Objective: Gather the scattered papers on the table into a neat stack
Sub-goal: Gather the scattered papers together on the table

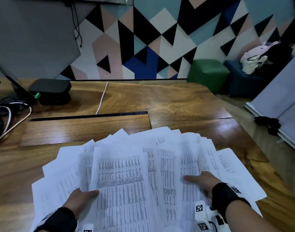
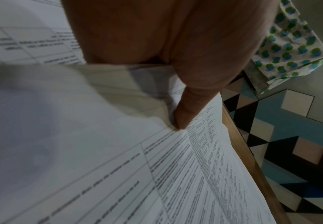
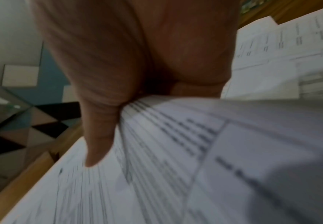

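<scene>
Several white printed papers (image 1: 140,164) lie fanned out and overlapping on the near part of the wooden table (image 1: 176,101). My left hand (image 1: 81,198) pinches the left part of the fan, thumb on top of the sheets and fingers hidden under them. The left wrist view shows that thumb (image 2: 187,115) pressed on a printed sheet (image 2: 176,174). My right hand (image 1: 200,180) grips the right part of the fan the same way, thumb on top. In the blurred right wrist view the thumb (image 3: 99,136) lies on the papers (image 3: 195,159) with sheets wedged against the palm.
A black box (image 1: 49,89) and tangled cables (image 1: 8,114) sit at the table's far left, and a white cable (image 1: 102,97) runs across the back. A cable slot (image 1: 88,116) crosses the middle. Green and blue stools (image 1: 208,72) stand beyond the far right corner.
</scene>
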`<state>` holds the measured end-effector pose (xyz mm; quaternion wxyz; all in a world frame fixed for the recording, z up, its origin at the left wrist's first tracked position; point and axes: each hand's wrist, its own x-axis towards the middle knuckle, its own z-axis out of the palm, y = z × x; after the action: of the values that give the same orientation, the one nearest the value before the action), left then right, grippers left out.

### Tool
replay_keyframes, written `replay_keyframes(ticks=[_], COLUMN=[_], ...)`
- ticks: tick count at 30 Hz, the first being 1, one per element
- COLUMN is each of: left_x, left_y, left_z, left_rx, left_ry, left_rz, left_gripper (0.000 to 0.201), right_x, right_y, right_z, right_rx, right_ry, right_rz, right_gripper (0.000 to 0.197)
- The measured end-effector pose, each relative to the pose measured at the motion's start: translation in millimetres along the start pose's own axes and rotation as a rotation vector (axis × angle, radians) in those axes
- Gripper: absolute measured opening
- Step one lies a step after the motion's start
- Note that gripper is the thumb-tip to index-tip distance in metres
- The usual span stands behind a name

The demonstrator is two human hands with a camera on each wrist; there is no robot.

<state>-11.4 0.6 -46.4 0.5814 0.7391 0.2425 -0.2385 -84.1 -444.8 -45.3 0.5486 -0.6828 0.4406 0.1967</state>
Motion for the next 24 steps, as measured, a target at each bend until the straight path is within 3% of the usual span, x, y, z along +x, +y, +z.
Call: replay_keyframes(ticks=[3, 7, 10, 13, 15, 24], left_x=[1, 0, -3, -4, -5, -11], left_y=[0, 1, 3, 4, 4, 4], left_z=[2, 5, 6, 5, 4, -4], left_rx=[0.011, 0.021, 0.012, -0.004, -0.017, -0.024], left_ry=[0.0, -0.013, -0.019, -0.03, -0.043, 0.011], left_rz=[0.002, 0.012, 0.021, 0.01, 0.0, 0.044], left_gripper=[0.015, 0.012, 0.009, 0.01, 0.012, 0.012], right_x=[-40, -42, -28, -48, -52, -75], right_y=[-24, -34, -32, -39, -38, -60], right_z=[31, 71, 96, 109, 105, 10], right_rx=[-0.055, -0.025, -0.01, -0.086, -0.096, -0.017], right_ry=[-0.047, -0.15, -0.219, -0.15, -0.078, 0.102], right_rz=[-0.049, -0.075, -0.133, -0.167, -0.187, -0.463], right_gripper=[0.128, 0.127, 0.086, 0.035, 0.021, 0.013])
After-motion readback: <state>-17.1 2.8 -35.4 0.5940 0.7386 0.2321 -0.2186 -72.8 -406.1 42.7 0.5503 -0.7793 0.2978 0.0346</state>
